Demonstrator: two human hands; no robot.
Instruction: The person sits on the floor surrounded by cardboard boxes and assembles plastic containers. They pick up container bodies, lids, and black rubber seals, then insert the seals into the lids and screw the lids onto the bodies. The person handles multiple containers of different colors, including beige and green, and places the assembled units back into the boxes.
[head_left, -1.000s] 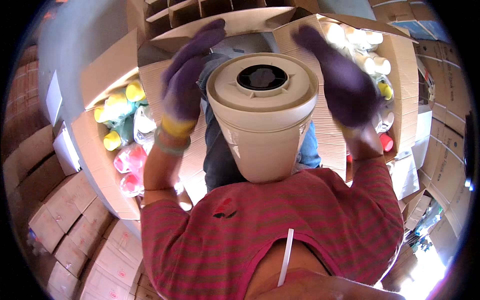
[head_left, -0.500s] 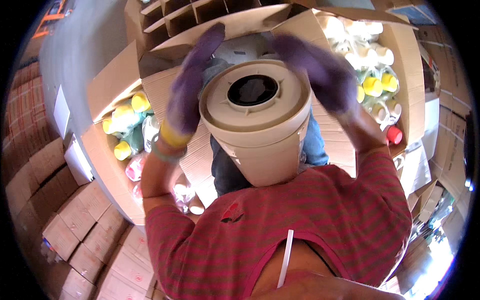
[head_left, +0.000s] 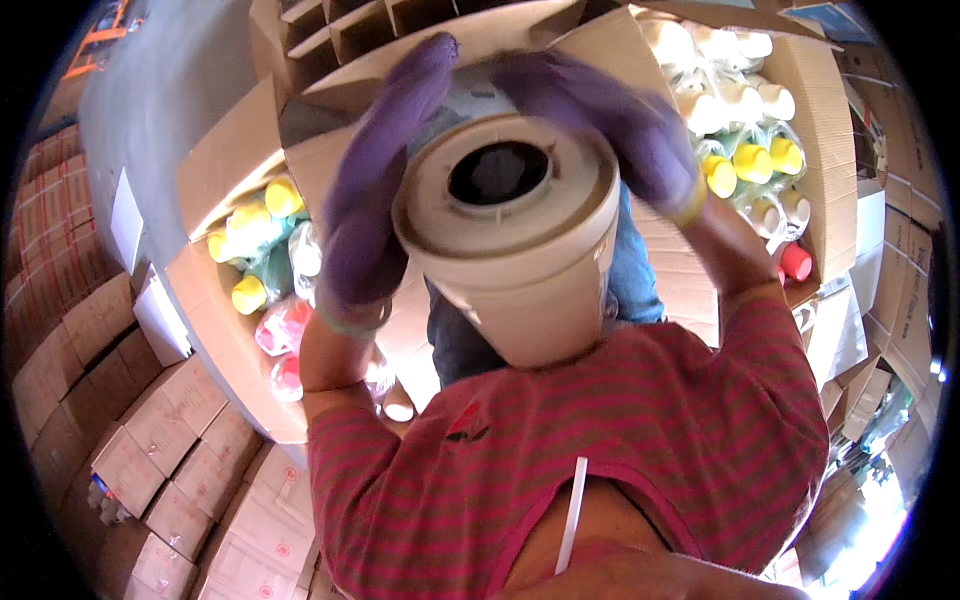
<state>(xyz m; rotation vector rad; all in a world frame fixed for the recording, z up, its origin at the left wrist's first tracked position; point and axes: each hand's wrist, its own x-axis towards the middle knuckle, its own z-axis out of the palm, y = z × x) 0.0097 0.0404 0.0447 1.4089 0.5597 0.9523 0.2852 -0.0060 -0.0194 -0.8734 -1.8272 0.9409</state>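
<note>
A beige plastic bucket (head_left: 520, 300) stands against my legs, leaning toward my chest. Its round lid (head_left: 575, 195) has a black cap (head_left: 498, 172) at the centre. In a purple glove, my left hand (head_left: 380, 185) reaches along the bucket's left side, palm inward, with the fingers stretched out. My right hand (head_left: 620, 130), also in a purple glove, arches over the far right rim, fingers extended and smeared by motion. Both hands are open at the bucket; whether their palms press on it I cannot tell.
Open cardboard boxes hold yellow-capped bottles (head_left: 245, 235) on the left and white- and yellow-capped bottles (head_left: 740, 110) on the right. Ahead is a box with cardboard dividers (head_left: 360, 30). Stacked cartons (head_left: 150, 460) fill the lower left; more cartons (head_left: 905, 270) line the right.
My right hand has swung left and inward over the far rim. The left hand has moved slightly left and nearer to me. The bucket has shifted a little left, tilting slightly.
</note>
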